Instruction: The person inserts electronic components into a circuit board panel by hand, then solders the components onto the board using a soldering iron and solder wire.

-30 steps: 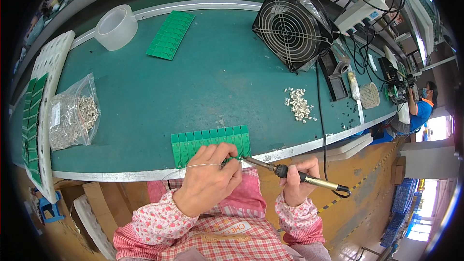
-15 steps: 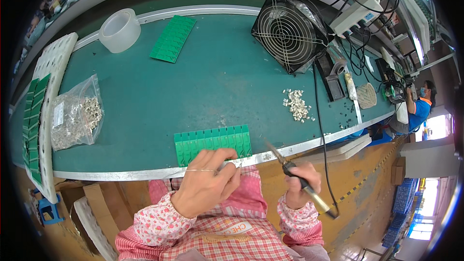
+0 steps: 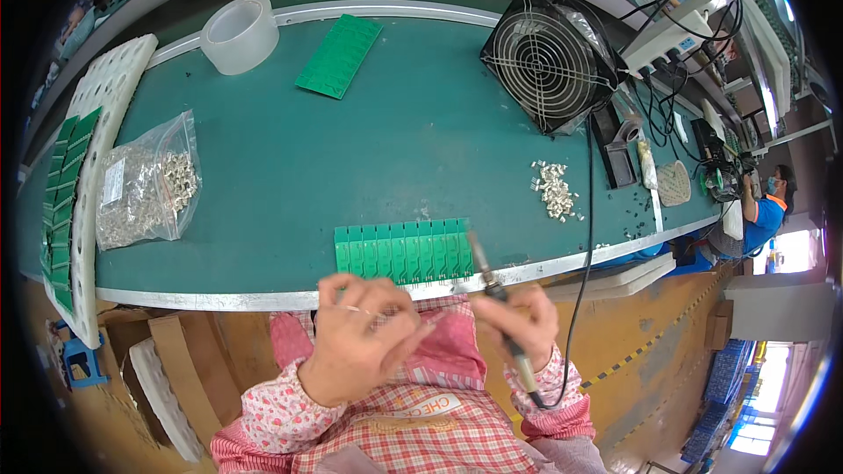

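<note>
My right hand is closed round a soldering iron, whose tip points up beside the right end of a green circuit board panel. The panel lies at the bench's front edge, with small metal parts along its near side. Just in front of it my left hand is raised, fingers curled and somewhat blurred. A thin pale strand crossing those fingers looks like solder wire; its end is smeared. Right of the panel lies a pile of small silvery metal parts.
A black fan with a wire guard and an iron stand are at right, near the iron's cord. At left are a bag of metal parts and a foam tray of boards. Farther back: a tape roll and another panel.
My right hand has swung the soldering iron left and more upright, its tip now beside the panel. My left hand has drawn back from the panel's near edge. The whole view has shifted slightly.
</note>
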A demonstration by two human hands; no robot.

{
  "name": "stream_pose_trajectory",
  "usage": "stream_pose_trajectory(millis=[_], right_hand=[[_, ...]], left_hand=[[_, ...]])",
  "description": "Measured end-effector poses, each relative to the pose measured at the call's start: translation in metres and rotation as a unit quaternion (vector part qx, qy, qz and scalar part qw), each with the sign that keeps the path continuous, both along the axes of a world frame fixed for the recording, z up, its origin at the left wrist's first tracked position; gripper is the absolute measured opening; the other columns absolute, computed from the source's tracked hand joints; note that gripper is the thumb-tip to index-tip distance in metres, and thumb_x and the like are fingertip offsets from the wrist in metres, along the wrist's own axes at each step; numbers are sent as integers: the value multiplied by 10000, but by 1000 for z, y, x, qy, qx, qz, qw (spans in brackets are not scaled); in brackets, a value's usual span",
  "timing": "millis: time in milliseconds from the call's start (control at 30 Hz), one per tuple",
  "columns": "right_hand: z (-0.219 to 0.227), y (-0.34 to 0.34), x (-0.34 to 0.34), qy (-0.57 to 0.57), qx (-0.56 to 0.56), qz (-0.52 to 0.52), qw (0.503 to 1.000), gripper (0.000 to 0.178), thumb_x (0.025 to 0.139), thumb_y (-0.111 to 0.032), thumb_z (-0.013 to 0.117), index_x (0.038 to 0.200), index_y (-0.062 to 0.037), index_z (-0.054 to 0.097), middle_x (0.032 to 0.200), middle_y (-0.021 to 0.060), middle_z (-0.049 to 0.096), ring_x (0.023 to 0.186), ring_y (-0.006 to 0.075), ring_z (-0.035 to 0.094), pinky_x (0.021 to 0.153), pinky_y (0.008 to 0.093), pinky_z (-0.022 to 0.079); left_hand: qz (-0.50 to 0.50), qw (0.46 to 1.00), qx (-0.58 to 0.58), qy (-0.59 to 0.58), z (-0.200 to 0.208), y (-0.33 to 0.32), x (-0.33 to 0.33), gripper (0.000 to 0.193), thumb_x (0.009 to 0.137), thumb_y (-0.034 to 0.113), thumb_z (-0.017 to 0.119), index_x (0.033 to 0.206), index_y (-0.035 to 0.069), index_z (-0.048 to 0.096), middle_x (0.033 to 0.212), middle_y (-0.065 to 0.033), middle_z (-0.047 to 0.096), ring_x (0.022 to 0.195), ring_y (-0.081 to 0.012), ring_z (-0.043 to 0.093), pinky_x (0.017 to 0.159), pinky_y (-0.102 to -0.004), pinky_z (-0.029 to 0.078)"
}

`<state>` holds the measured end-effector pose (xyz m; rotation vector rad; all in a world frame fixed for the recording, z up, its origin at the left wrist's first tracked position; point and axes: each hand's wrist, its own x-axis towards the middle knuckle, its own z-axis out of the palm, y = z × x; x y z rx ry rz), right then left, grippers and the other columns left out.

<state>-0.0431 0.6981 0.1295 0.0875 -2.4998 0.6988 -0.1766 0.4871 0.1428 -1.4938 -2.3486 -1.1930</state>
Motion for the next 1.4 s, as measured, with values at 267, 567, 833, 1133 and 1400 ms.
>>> stream_pose_trajectory(millis=[267,567,833,1133,1400], right_hand=[[-10,-6,12,75,-429,-130,891,268,931,-197,637,1022,-22,455,724,102,576,489,132,527,458,253,450],[-14,-4,14,41,-474,-76,876,233,933,-83,644,1024,-13,442,788,123,615,596,135,609,546,267,519],[-14,-4,10,36,-479,-81,873,224,927,-74,641,1000,-20,436,731,106,603,562,123,587,522,256,494],[-12,-5,10,38,-475,-77,876,212,929,-64,628,986,-29,428,708,89,583,552,114,573,513,252,488],[-11,-10,6,41,-420,-100,901,249,926,-165,610,947,-36,399,644,106,525,450,124,488,422,242,424]], left_hand=[[1,1000,12,-21,-19,23,-10,179,744,63,779,792,70,607,1016,-49,673,920,-258,637,767,-399,472],[-6,1000,2,-18,-20,21,-9,166,751,77,774,797,78,614,1024,-46,673,948,-256,646,762,-396,480],[-9,1000,-10,-19,-19,19,-9,174,762,95,780,817,77,616,1051,-57,658,966,-265,633,774,-403,476],[-28,999,-23,-24,-17,17,-11,157,783,106,758,872,80,632,1079,-74,625,997,-266,619,804,-399,463],[-18,999,-29,-25,-17,20,-10,172,774,91,766,830,75,604,1048,-65,639,947,-269,618,772,-403,463]])
